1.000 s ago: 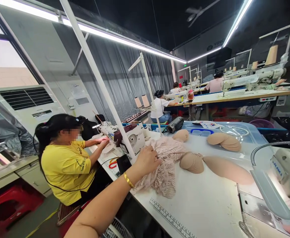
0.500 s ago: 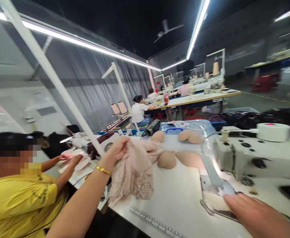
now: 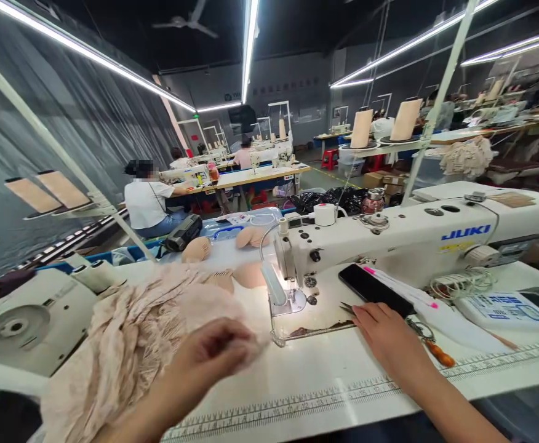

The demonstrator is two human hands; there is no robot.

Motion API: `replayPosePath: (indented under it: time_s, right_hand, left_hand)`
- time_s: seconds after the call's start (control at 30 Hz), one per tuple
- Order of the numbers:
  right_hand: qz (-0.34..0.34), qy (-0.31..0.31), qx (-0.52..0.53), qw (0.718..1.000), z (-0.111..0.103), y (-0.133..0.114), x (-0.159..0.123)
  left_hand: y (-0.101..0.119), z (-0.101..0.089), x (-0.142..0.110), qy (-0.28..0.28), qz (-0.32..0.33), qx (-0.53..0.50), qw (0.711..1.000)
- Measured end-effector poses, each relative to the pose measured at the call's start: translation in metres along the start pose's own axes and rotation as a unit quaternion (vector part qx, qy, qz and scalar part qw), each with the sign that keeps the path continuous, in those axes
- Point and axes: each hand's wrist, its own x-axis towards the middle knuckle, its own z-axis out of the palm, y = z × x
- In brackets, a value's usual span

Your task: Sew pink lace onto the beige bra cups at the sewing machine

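Observation:
My left hand (image 3: 214, 357) is closed on the edge of a thin beige fabric piece (image 3: 211, 307), left of the needle area. The gathered bulk of this fabric drapes over the table's left side. My right hand (image 3: 383, 335) lies over a pair of thread snips (image 3: 347, 309); only their pointed blades show past the fingertips, and the handles are hidden beneath the hand. Beside that hand is a black phone (image 3: 375, 289). The white sewing machine (image 3: 389, 240) stands behind both hands, its lamp lighting the needle plate (image 3: 292, 303).
Beige moulded cups (image 3: 251, 275) lie behind the fabric. A printed ruler strip (image 3: 315, 403) runs along the table's front edge. Right of my hand are a keyring with an orange fob (image 3: 440, 354) and a white box (image 3: 504, 314). A co-worker in white (image 3: 144, 203) sits ahead on the left.
The view has swung right, and the co-worker in yellow is out of frame. My left hand has brought the fabric edge closer to the needle area. My right hand has reached the snips.

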Motion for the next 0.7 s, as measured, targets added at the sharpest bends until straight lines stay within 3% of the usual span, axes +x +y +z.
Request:
replayPosePath:
  time_s: [0.1,0.2,0.3,0.4,0.47,0.6,0.7]
  right_hand:
    - [-0.013,-0.003,0.046,0.999,0.005,-0.007,-0.004]
    - [0.025,-0.056,0.154,0.986,0.000,-0.032,-0.006]
    - [0.011,-0.081,0.239,0.968,-0.013,-0.060,-0.001]
    - [-0.089,-0.031,0.188,0.978,-0.019,-0.081,0.011]
    - [-0.121,-0.006,0.145,0.982,-0.018,-0.091,0.018]
    - [-0.127,0.005,0.127,0.984,-0.012,-0.107,0.025]
    - [-0.111,0.003,0.140,0.984,-0.015,-0.106,0.024]
  left_hand:
    - [-0.028,0.050,0.014,-0.053,-0.047,-0.072,0.995]
    - [-0.041,0.070,0.020,-0.077,-0.029,-0.108,0.991]
    - [-0.045,0.073,0.020,-0.103,-0.014,-0.130,0.986]
    - [-0.046,0.072,0.020,-0.112,-0.003,-0.155,0.981]
    - [-0.047,0.074,0.022,-0.114,-0.004,-0.162,0.980]
    - [-0.046,0.079,0.024,-0.111,-0.012,-0.149,0.983]
    - [-0.036,0.066,0.018,-0.144,-0.014,-0.099,0.985]
